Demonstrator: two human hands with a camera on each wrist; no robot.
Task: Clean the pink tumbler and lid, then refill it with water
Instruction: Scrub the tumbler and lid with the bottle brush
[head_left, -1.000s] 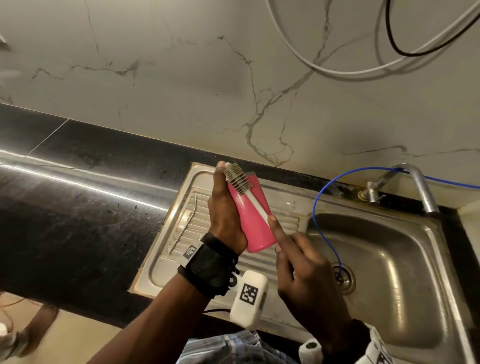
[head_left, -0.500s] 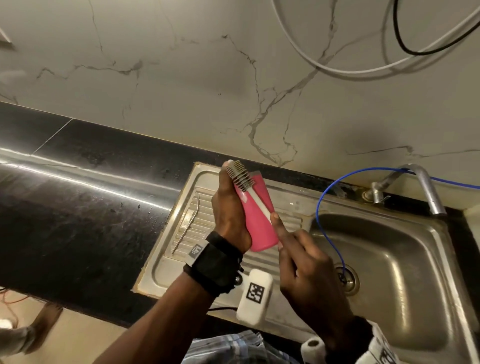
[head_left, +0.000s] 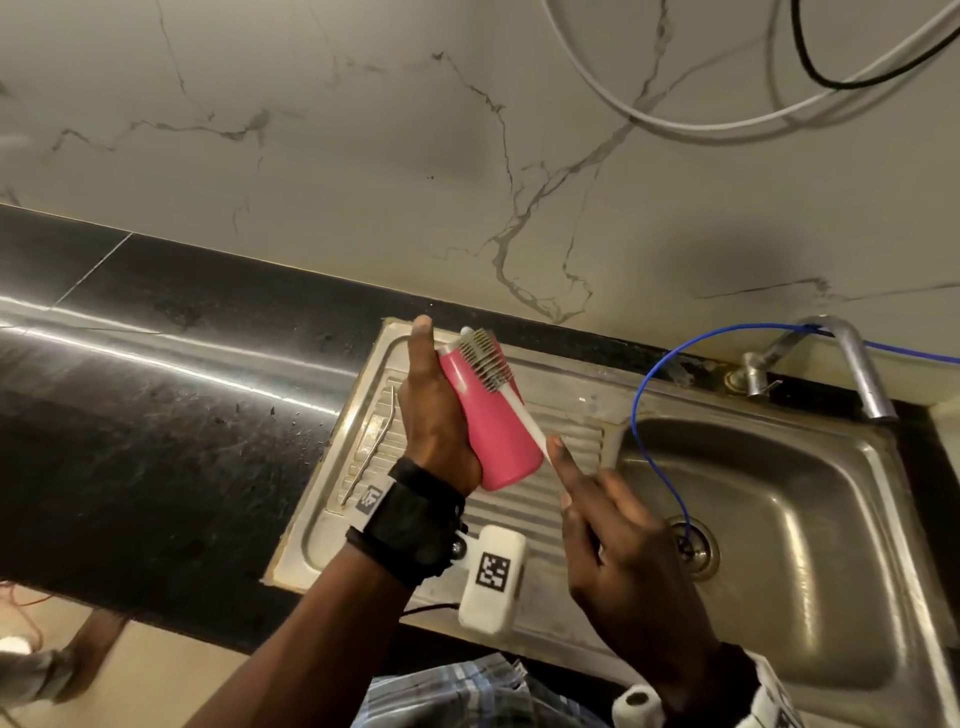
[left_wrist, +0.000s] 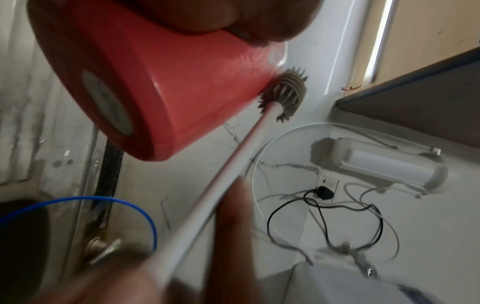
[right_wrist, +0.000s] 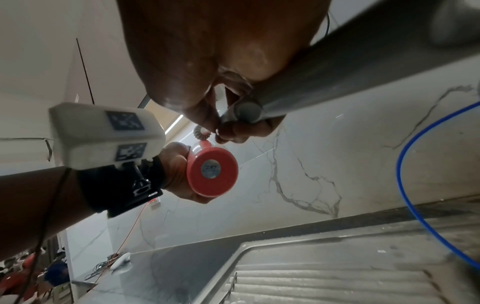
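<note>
My left hand grips the pink tumbler over the draining board, rim end away from me, base towards me. My right hand pinches the white handle of a bottle brush. The brush's grey bristle head lies against the tumbler's outer wall near the rim, as the left wrist view shows at the brush head and tumbler. No lid is in view.
A steel sink lies to the right with its drain, a tap and a blue hose running into the drain. A bent metal straw lies on the draining board. Black counter stretches left.
The tumbler tipped a little in my left hand and came back. The brush head has stayed near the rim end, shifting only slightly along the wall.
</note>
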